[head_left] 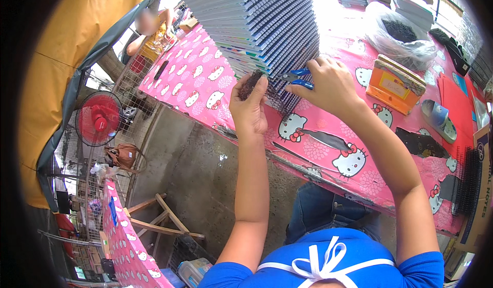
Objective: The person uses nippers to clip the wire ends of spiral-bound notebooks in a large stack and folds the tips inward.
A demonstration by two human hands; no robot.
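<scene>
A tall stack of spiral-bound notebooks [280,26] stands on the table in front of me, its dark coil edges facing right. My left hand [249,106] is closed around a bunch of dark coil binding [250,84] at the stack's near end. From the right, my right hand [331,85] grips blue-handled pliers [302,84]. Their jaws point left, close to the coil ends beside my left fingertips. Whether the jaws pinch a coil, I cannot tell.
A pink patterned cloth covers the table [316,149], torn near its front edge. To the right are a clear plastic bag of dark coils [400,31], an orange box [395,85], a slipper [439,119] and red sheets [454,100]. Another person [149,39] sits at far left, beyond a red fan [99,118].
</scene>
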